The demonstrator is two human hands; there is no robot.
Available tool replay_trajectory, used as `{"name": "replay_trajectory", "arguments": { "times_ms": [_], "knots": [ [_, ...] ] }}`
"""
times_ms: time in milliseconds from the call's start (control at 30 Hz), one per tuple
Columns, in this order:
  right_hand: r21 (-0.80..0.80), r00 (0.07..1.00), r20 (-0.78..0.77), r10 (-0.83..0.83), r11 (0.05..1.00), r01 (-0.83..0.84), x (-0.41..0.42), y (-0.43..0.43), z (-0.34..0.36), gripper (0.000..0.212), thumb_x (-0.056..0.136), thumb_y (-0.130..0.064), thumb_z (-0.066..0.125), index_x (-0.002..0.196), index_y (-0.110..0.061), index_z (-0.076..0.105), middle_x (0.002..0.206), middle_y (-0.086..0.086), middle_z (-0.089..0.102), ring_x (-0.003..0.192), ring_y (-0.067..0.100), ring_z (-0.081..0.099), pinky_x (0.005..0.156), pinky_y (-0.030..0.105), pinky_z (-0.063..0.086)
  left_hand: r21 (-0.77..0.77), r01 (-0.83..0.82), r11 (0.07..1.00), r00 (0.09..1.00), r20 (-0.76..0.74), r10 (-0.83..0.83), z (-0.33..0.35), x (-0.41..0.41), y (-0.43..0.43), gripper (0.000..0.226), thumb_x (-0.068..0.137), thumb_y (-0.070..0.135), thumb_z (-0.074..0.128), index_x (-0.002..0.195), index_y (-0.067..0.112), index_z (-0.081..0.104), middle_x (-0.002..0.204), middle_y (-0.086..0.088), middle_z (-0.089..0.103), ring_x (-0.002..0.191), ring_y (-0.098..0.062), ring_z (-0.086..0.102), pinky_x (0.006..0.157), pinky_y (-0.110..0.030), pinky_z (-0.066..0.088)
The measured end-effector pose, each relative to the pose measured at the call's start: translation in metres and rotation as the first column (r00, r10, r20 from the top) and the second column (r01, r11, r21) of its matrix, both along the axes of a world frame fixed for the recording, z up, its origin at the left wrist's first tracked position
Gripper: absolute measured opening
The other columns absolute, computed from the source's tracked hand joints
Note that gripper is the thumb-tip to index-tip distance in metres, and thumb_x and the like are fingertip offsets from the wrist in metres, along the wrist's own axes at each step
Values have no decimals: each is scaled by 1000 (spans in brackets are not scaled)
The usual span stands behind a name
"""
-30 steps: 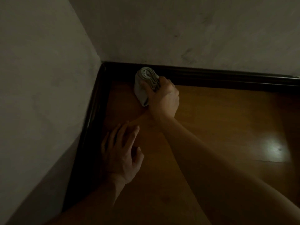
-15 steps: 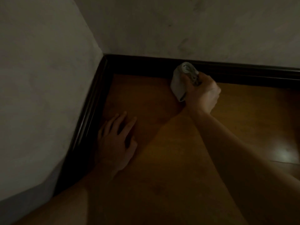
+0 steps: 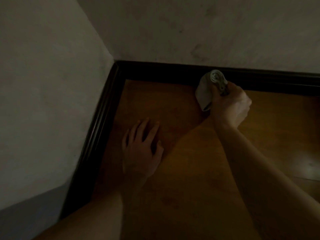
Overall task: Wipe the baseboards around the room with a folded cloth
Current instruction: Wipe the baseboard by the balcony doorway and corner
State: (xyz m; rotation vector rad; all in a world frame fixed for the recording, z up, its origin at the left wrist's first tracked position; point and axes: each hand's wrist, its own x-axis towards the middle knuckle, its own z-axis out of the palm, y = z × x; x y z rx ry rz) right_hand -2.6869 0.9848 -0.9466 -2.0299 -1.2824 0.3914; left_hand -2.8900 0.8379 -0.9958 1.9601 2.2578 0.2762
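A dark baseboard (image 3: 155,71) runs along the far wall and turns at the corner down the left wall (image 3: 97,129). My right hand (image 3: 230,104) grips a folded grey cloth (image 3: 207,90) and holds it against the far baseboard, right of the corner. My left hand (image 3: 142,149) lies flat on the wooden floor near the left baseboard, fingers spread and pointing toward the corner. The room is dim.
Pale plaster walls (image 3: 190,28) meet at the corner at upper left. The brown wooden floor (image 3: 190,179) stretches toward me, with a light glare at the right (image 3: 310,165).
My right hand has slid the cloth rightward along the far baseboard, away from the corner. My left hand has stayed flat on the floor.
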Motion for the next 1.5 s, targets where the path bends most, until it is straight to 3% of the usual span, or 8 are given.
{"name": "replay_trajectory", "arguments": {
  "times_ms": [167,333,633,833,1067,1333,1500],
  "knots": [
    [43,998,0,60,997,-60,-6,0,-2,33,90,-46,65,96,-15,72,94,6,68,85,27,65,64,29,39,16,-7,1000,1000,12,7,0,-1,0,58,93,49,43,149,39,46,160,4,36,147,-24,31,117,-53,26],
    [53,999,19,-28,998,27,9,-1,-1,38,89,-49,64,96,-13,72,95,8,69,85,28,64,64,28,36,-2,-1,1000,1000,8,1,1,0,1,59,93,50,41,151,40,43,161,5,35,148,-24,30,117,-53,25],
    [44,981,-30,192,981,-191,-66,7,-1,32,89,-44,67,92,-13,70,91,6,65,80,28,64,57,33,42,25,-23,999,1000,-11,24,-1,1,0,57,91,51,45,147,42,48,159,3,39,145,-27,34,112,-55,31],
    [45,968,-27,250,968,-248,-87,8,0,31,91,-45,65,96,-15,70,95,2,66,84,27,64,61,30,33,-13,-22,1000,999,-37,22,-2,-1,2,59,89,53,44,147,44,44,160,3,37,146,-26,32,112,-55,30],
    [50,990,29,139,989,-140,-21,4,-2,35,90,-45,66,99,-12,71,96,7,68,88,29,63,63,29,32,20,-15,1000,1000,2,15,-2,-2,1,61,90,54,44,149,41,45,159,2,38,145,-26,33,113,-55,29],
    [5,993,60,-105,994,105,49,-2,-2,32,90,-49,63,96,-18,71,94,3,70,89,24,65,67,29,41,-2,1,1000,1000,6,-1,-1,-2,0,62,91,57,41,150,41,44,160,3,36,146,-28,32,112,-58,30],
    [-10,997,71,-4,1000,5,43,1,4,29,90,-47,64,98,-20,73,96,3,71,89,24,65,66,26,35,-12,-13,1000,999,32,13,0,0,0,62,90,57,41,150,41,44,160,2,36,147,-27,31,113,-58,28]
  ]
}}
